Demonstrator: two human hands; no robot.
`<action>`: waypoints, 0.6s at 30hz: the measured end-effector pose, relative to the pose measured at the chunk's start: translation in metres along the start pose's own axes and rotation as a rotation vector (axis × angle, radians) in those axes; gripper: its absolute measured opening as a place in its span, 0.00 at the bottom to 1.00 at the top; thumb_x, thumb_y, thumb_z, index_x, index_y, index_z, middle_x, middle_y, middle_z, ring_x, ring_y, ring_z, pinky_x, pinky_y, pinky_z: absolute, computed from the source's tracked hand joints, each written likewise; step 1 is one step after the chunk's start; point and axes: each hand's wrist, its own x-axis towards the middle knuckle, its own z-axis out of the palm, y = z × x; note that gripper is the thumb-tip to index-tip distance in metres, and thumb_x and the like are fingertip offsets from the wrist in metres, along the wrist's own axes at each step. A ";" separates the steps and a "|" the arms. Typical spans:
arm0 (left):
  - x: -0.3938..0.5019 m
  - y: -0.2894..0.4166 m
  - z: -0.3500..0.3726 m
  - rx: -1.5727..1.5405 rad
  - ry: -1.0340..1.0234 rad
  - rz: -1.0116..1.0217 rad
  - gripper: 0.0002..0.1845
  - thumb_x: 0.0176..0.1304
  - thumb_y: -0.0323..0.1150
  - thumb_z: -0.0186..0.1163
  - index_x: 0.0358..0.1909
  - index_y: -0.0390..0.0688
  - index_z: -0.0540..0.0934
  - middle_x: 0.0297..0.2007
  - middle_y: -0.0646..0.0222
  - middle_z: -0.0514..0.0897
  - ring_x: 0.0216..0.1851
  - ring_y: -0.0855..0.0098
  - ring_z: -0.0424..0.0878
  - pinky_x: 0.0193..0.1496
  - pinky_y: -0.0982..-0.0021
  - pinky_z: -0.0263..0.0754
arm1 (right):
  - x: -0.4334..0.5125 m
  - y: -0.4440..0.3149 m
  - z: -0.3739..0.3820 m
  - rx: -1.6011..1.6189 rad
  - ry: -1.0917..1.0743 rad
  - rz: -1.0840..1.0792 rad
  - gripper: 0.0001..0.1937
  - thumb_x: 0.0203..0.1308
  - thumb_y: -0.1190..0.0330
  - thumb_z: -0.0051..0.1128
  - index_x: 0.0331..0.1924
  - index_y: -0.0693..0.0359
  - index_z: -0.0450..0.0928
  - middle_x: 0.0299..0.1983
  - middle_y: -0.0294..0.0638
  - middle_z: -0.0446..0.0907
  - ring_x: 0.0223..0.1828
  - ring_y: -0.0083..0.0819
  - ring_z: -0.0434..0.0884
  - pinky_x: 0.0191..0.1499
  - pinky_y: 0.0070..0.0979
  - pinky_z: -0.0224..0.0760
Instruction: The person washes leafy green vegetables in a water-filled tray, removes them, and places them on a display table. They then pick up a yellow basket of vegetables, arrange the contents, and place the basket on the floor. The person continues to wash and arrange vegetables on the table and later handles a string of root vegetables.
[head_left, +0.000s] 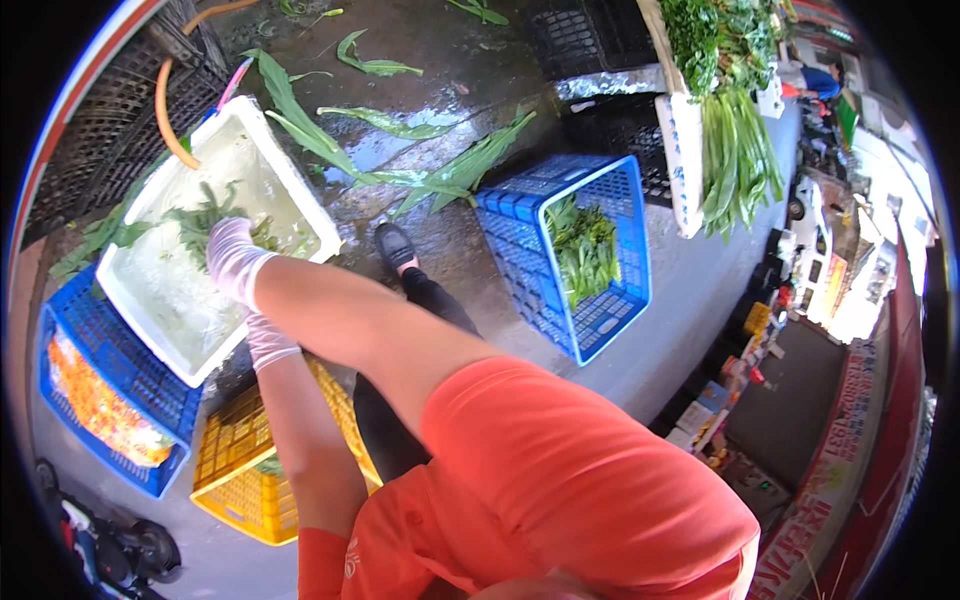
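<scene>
My right hand, in a thin white glove, reaches into a white foam box of water. Its fingers are closed around a bunch of leafy greens at the water. My left hand, gloved too, is at the near side of the box, below my right wrist. That wrist covers its fingers, so what they do is hidden. Loose leaf bits float in the water. An orange hose hangs over the far rim into the box.
On the right, a blue plastic crate lies tipped, with greens inside. A yellow crate and another blue crate are nearby. Large leaves litter the wet ground. Bundled greens lie beyond. A motor scooter is at lower left.
</scene>
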 end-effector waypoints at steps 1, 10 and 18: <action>-0.009 -0.013 0.011 0.021 -0.001 -0.013 0.22 0.58 0.50 0.47 0.47 0.45 0.74 0.41 0.63 0.78 0.39 0.62 0.78 0.42 0.55 0.74 | -0.012 0.009 -0.010 0.038 0.019 0.013 0.19 0.50 0.67 0.59 0.48 0.63 0.78 0.41 0.48 0.82 0.42 0.45 0.82 0.43 0.44 0.74; -0.076 -0.138 0.098 0.272 -0.096 -0.176 0.28 0.60 0.55 0.42 0.52 0.45 0.72 0.49 0.61 0.77 0.47 0.59 0.76 0.51 0.51 0.70 | -0.129 0.111 -0.085 0.291 0.217 0.205 0.17 0.53 0.68 0.55 0.46 0.67 0.77 0.35 0.51 0.83 0.37 0.44 0.84 0.38 0.38 0.76; -0.126 -0.339 0.147 0.781 -0.253 -0.418 0.38 0.61 0.65 0.34 0.61 0.46 0.67 0.60 0.59 0.70 0.60 0.55 0.68 0.62 0.47 0.60 | -0.316 0.304 -0.108 0.671 0.476 0.556 0.27 0.50 0.58 0.59 0.45 0.74 0.70 0.32 0.58 0.81 0.36 0.51 0.82 0.40 0.40 0.75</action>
